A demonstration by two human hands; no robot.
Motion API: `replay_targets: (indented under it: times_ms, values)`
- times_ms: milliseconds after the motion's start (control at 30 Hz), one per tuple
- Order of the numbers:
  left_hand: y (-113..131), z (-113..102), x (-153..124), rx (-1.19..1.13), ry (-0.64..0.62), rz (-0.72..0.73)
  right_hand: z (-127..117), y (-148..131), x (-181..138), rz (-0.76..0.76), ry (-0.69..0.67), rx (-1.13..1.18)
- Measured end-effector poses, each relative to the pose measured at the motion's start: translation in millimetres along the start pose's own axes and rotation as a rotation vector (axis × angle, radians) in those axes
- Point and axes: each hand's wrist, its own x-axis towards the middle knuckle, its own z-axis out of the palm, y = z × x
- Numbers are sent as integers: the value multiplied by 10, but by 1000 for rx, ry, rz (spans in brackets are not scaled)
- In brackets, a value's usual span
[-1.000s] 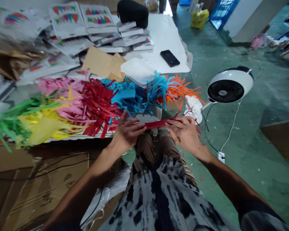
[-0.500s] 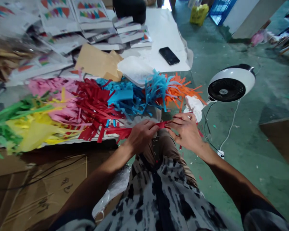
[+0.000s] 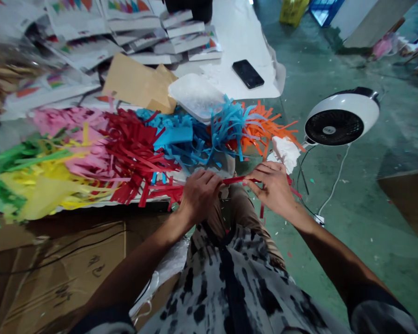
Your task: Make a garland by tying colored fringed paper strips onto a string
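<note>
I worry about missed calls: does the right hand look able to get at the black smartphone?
Probably yes: the smartphone lies uncovered, and the right hand could pass above the orange fringe in between. It likely must release the red strip first.

Dim cool light, stretched edges, upper-left boxes [image 3: 77, 28] blurred

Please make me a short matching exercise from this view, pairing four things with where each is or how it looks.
Column one
1. Red strip
2. Phone
3. Fan
4. Yellow fringed paper

Column two
A. White shell with a dark round grille
B. Beside the green fringed paper, toward the left of the picture
C. Held between the left hand and the right hand
D. Lying on the white tabletop

Right pairs: 1-C, 2-D, 3-A, 4-B.
</note>
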Motion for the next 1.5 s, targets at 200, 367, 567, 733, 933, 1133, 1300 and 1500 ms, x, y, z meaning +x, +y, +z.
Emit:
replay_targets:
  times_ms: [200,367,567,733,933,1133,1300,1500]
  values:
    - [-111,-129,-17,6,-93,-186,-53,-34,125,125,-107,-80]
    - [-115,-173,24,-40,-146,-281,-51,-110,192,156,-148,-162]
    - [-94,-190,77,-28,-146,-318,-7,-188,166,113,-38,-337]
    - [47,-108,57,2,-30,-60,68,-275,49,-125,-7,-273]
    - [-120,-99,-210,127,30,116,121,-91,-230,-188,28,-309]
    - [-354,-391,-314,180,102,61,67,33,-330,-178,7,-273]
    - [-9,-212,11,60,24,125,42,15,-272,-178,5,-242]
    - [71,22,155,-11,-142,125,-4,-46,-170,-140,60,-201]
